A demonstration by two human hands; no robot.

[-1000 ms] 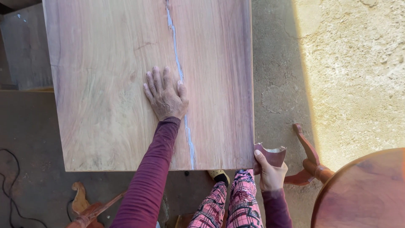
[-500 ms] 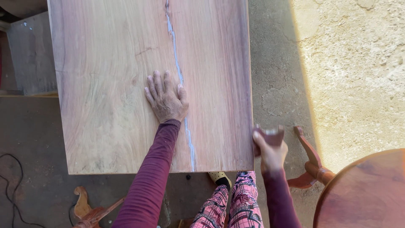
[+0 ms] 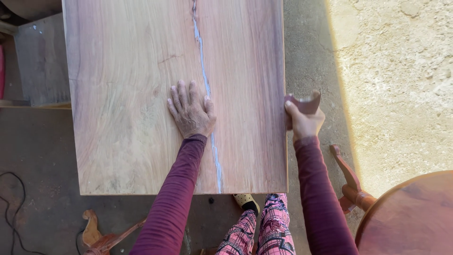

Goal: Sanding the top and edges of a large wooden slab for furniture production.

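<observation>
The left hand (image 3: 191, 111) lies flat, fingers spread, on the wooden surface (image 3: 122, 94), while the right hand (image 3: 304, 120) grips a small block (image 3: 303, 104) against its right edge.

A wooden slab (image 3: 141, 71) bears the flat left hand (image 3: 191, 111).
</observation>
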